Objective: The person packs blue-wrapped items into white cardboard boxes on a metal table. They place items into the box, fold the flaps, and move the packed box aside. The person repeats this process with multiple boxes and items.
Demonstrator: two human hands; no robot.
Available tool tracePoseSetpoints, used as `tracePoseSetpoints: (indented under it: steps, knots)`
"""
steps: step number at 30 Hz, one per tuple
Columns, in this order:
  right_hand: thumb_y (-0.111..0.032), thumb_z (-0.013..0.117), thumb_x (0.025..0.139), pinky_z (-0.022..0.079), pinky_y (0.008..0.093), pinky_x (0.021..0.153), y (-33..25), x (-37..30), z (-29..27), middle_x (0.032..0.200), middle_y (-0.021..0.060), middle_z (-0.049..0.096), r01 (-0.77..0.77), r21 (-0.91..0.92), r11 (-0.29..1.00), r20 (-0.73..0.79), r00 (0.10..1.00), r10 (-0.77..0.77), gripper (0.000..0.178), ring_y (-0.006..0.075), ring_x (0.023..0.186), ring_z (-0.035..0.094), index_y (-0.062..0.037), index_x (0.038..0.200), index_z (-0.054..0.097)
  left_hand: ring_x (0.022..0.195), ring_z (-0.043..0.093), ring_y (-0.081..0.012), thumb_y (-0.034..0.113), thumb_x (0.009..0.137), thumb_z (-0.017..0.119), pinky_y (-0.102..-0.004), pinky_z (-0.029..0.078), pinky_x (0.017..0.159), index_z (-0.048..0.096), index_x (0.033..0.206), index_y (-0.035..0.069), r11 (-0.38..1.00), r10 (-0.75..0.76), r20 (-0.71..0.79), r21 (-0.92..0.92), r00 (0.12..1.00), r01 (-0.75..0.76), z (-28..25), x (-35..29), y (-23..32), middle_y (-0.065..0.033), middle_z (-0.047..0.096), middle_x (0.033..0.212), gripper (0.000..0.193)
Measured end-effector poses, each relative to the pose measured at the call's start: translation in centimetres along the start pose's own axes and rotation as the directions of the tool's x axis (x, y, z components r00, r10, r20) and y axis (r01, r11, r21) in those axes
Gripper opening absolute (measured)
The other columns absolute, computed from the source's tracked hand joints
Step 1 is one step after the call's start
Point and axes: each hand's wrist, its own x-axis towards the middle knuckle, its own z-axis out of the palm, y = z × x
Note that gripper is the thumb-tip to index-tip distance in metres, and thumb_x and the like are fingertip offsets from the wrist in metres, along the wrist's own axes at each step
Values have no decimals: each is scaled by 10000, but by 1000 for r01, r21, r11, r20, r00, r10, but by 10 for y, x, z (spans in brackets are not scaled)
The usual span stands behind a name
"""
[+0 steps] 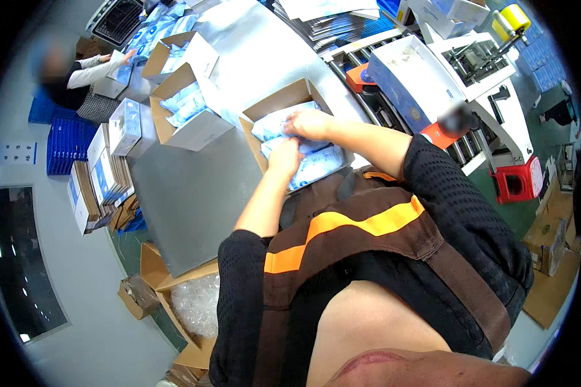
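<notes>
An open cardboard box (279,102) stands on the table's edge right in front of me, packed with soft blue-and-white plastic packs. Over the box, my right hand (308,124) has its fingers bent and gathered on the upper pack (269,125). Just nearer to me, my left hand (286,157) is closed at the same pack's lower side, its knuckles up and fingertips partly hidden. Another pack (319,164) lies in the box beside my left hand.
Left of my box, an open box (203,129) holds similar packs. A roller conveyor (394,84) with a white carton (413,80) and a tape machine (490,64) stands at right. A co-worker (77,80) handles a box at far left. Flattened cartons (100,174) stand near the grey table (187,193).
</notes>
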Motion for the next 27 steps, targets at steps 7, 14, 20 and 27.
tracePoseSetpoints:
  steps: [7, 14, 20, 27]
  knots:
    - [-140, 584, 844, 386, 435, 1047, 28, 44, -44, 1257, 121, 601, -160, -141, 977, -397, 913, 93, 391, 306, 1208, 534, -89, 1231, 612, 1002, 639, -331, 257, 849, 655, -434, 512, 834, 632, 1030, 58, 991, 91, -5, -95, 996, -91, -44, -53, 74, -187, 658, 1060, 270]
    - [-199, 637, 799, 535, 464, 759, 114, -3, -60, 879, 165, 690, -614, -203, 763, 147, 751, 643, 171, 360, 838, 672, -91, 912, 705, 825, 665, -335, 196, 818, 579, -439, 511, 733, 706, 871, 98, 970, 241, 52, 8, 969, -242, -52, -57, 32, -142, 695, 868, 169]
    - [-271, 685, 808, 473, 410, 978, 17, -92, -94, 1273, 209, 591, -612, 31, 790, 303, 759, 576, 619, 331, 1113, 612, -74, 1365, 498, 1286, 466, -358, 224, 786, 690, -441, 307, 1137, 545, 1270, 30, 991, -18, -288, 122, 957, 56, -77, -76, -36, -200, 515, 1341, 541]
    - [-404, 467, 960, 232, 388, 1170, -4, -44, -20, 1499, 285, 308, -260, -78, 962, 562, 786, 258, 613, 379, 1403, 310, 121, 1272, 521, 1427, 241, -403, 679, 622, 762, -396, 273, 1148, 178, 1436, -168, 978, -161, 230, -91, 960, 186, -48, -24, 18, -407, 183, 1484, 1312]
